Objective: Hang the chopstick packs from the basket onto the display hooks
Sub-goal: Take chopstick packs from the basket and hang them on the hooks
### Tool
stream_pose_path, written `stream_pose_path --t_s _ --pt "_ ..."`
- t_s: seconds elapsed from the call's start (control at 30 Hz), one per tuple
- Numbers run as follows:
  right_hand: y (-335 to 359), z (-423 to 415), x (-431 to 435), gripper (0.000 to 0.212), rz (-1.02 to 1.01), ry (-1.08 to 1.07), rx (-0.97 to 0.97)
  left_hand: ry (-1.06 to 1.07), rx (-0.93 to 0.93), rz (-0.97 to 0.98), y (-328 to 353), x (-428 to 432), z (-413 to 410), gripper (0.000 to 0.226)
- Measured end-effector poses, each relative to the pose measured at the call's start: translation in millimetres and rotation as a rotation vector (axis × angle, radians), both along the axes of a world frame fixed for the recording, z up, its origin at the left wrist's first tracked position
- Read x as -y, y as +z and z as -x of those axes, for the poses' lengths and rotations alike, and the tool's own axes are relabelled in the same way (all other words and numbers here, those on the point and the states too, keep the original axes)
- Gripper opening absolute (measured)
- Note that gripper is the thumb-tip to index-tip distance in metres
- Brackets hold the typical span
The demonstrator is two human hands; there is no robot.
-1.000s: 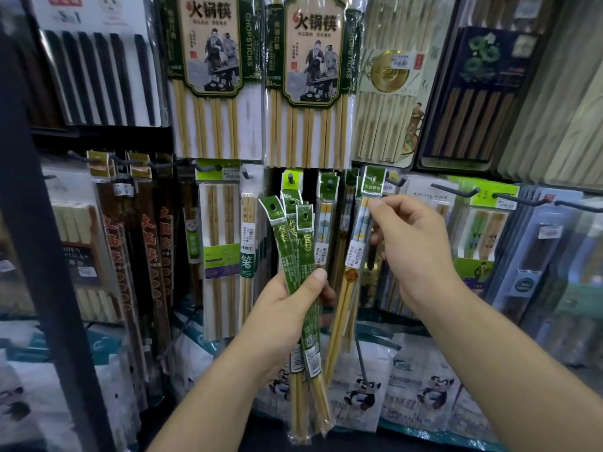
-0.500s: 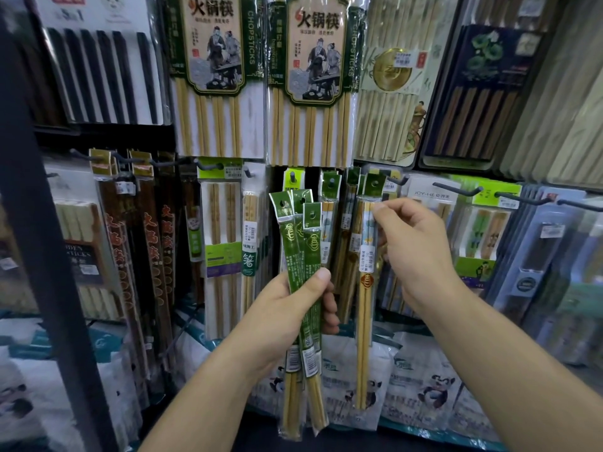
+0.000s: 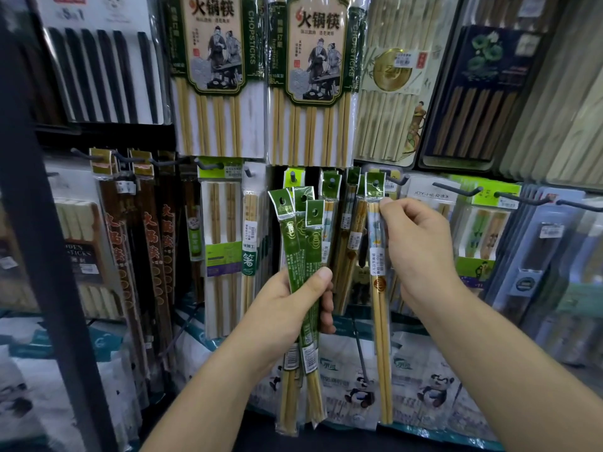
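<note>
At its header, whether the pack (image 3: 381, 337) is hooked cannot be told. Right hand (image 3: 421, 252) pinches its top; left hand (image 3: 293, 308) grips three green packs (image 3: 295, 243). Hung packs (image 3: 349, 230) crowd behind, between both hands.

Across the top of my view hang two big hot-pot chopstick packs (image 3: 212, 76), side by side, each with a card picturing two robed figures. Left of them I see a white pack of black chopsticks (image 3: 101, 60). Right of them is a pale pack with a gold round emblem (image 3: 391, 93), then a dark blue boxed set (image 3: 479, 93) of brown sticks. Lower left, dark brown packs with red characters (image 3: 150, 249) hang beside a black upright post (image 3: 39, 223) in the foreground. Panda-printed bags (image 3: 434, 386) line the bottom. A white JOY-HER card (image 3: 427, 194) shows mid right.
</note>
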State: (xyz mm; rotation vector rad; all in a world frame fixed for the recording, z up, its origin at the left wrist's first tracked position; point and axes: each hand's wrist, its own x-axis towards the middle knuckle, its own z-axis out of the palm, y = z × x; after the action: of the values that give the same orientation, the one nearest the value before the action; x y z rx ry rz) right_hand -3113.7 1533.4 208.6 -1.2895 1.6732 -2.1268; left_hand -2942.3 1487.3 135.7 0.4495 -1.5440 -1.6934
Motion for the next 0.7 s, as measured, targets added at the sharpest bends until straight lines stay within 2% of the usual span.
stream_pose_path --t_s 0.13,0.27,0.37,0.53,0.63,0.7 --pt "-5 3 4 0.038 0.005 -0.014 -0.007 0.012 -0.001 0.032 0 0 0 0.028" --pt "-9 8 11 0.037 -0.007 -0.050 -0.040 0.045 -0.017 0.086 2 -2 2 0.040" --pt "-12 10 14 0.037 -0.037 -0.082 -0.071 0.065 -0.030 0.112 3 -2 3 0.035" --pt "-14 1 7 0.024 -0.026 -0.160 -0.052 0.066 -0.048 0.084 2 -3 3 0.026" --pt "-15 -20 -6 0.022 0.010 0.041 -0.124 0.042 -0.054 0.074 2 -6 5 0.023" --pt "-16 -33 -12 0.020 -0.037 0.197 -0.158 0.015 -0.061 0.098 2 -9 7 0.019"
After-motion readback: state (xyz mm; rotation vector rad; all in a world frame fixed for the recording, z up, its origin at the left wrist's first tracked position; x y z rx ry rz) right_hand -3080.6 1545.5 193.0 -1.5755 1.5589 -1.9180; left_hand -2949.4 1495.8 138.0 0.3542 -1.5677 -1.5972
